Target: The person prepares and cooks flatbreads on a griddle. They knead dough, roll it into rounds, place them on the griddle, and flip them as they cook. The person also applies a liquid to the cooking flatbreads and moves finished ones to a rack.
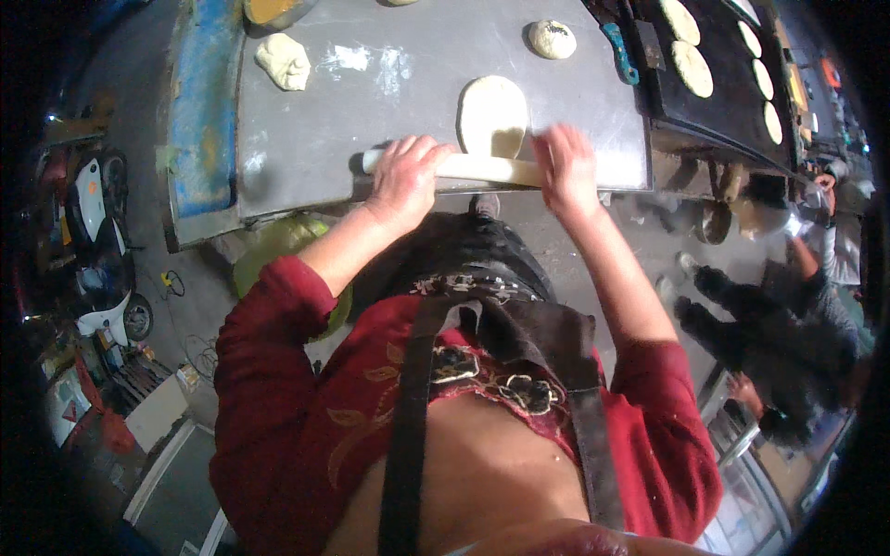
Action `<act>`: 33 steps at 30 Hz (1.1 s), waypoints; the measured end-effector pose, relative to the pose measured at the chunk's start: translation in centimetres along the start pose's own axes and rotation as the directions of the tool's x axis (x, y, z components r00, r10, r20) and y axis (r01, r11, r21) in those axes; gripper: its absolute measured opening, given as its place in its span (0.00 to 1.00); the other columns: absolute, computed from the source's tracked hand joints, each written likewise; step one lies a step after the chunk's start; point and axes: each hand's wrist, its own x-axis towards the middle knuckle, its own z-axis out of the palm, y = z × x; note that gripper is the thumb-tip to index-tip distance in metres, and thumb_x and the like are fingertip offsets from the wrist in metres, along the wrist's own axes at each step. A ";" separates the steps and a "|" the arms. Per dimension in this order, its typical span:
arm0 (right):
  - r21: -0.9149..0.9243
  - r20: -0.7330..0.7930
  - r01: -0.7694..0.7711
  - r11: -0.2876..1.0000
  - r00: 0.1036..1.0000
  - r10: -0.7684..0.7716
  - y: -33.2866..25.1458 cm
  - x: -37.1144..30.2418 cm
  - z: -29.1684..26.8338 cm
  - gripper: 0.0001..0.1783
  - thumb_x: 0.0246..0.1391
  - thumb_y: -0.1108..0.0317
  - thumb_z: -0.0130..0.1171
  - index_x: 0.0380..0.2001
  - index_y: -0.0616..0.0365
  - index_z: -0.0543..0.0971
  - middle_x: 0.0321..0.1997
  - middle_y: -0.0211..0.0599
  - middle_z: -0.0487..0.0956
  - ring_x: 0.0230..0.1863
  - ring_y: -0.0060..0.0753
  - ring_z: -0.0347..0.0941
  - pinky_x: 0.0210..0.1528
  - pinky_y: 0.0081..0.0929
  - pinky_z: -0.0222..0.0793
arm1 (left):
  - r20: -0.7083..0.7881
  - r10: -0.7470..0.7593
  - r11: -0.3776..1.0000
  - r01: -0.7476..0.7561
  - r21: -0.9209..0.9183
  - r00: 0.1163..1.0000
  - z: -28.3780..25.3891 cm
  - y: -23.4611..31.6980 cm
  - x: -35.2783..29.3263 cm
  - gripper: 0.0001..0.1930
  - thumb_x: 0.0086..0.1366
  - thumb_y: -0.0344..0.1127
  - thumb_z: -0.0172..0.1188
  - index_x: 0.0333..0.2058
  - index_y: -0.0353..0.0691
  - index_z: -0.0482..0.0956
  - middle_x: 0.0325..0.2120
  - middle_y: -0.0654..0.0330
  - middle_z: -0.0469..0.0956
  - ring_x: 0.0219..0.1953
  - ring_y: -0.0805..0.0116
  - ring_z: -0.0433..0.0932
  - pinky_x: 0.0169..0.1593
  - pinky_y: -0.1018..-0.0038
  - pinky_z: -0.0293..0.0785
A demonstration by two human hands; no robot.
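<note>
The pin (487, 169) lies nearly level across the near edge of the tabletop (389, 116), both hands on it. The left hand (408, 178) sits over its nine o'clock end, the grip closed round the wood with fingers curled and the tip poking out beyond. The right hand (567, 167) is at the three o'clock end; it is blurred, so I cannot tell whether that grip is closed.

Clock positions here are taken from the pin. At twelve o'clock, just beside it, a flat dough oval (491, 113) lies on the tabletop, its near part in shadow; whether it touches the pin I cannot tell. A ball (553, 40) with a dark-speckled top is at one o'clock. A lump (284, 63) lies at ten o'clock, with flour (348, 58) smeared beside it and a bowl (278, 9) of something orange past it. A teal handle (621, 54) lies between one and two o'clock. At two o'clock a black griddle (723, 56) carries pale rounds (692, 69). Another person (779, 334) is at four o'clock.
</note>
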 end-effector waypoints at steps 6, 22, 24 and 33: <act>0.144 -0.127 0.174 0.974 0.980 -0.156 -1.9 8.2 0.7 0.18 0.46 0.66 0.66 0.39 0.62 0.74 0.41 0.45 0.78 0.45 0.42 0.74 0.47 0.34 0.70 | -0.089 -0.018 1.000 0.016 -0.014 0.996 -0.6 1.8 -2.8 0.14 0.50 0.24 0.54 0.38 0.40 0.78 0.30 0.59 0.72 0.36 0.58 0.72 0.42 0.64 0.67; -0.350 -0.184 0.085 0.933 0.970 -0.158 3.0 6.7 0.8 0.40 0.63 0.39 0.26 0.68 0.56 0.46 0.73 0.46 0.43 0.74 0.44 0.34 0.71 0.54 0.25 | 0.249 -0.297 0.924 0.212 0.318 0.922 2.0 -5.5 12.1 0.35 0.69 0.52 0.42 0.64 0.32 0.49 0.67 0.45 0.45 0.70 0.54 0.41 0.70 0.59 0.34; -0.373 -0.292 0.137 0.917 0.921 -0.257 4.9 11.6 0.9 0.40 0.62 0.37 0.22 0.69 0.53 0.45 0.73 0.44 0.43 0.74 0.43 0.34 0.71 0.54 0.24 | -0.035 -0.095 0.911 0.101 0.401 0.995 2.0 -7.3 15.4 0.41 0.65 0.54 0.46 0.64 0.26 0.45 0.67 0.41 0.39 0.70 0.49 0.33 0.70 0.59 0.31; -0.235 -0.163 0.102 0.967 0.976 -0.143 2.2 0.3 2.8 0.32 0.63 0.49 0.38 0.65 0.54 0.57 0.71 0.44 0.53 0.72 0.45 0.43 0.71 0.48 0.33 | 0.024 -0.084 0.986 0.080 0.150 0.996 2.2 -2.5 3.9 0.31 0.64 0.37 0.53 0.63 0.36 0.56 0.63 0.49 0.56 0.67 0.53 0.53 0.68 0.53 0.45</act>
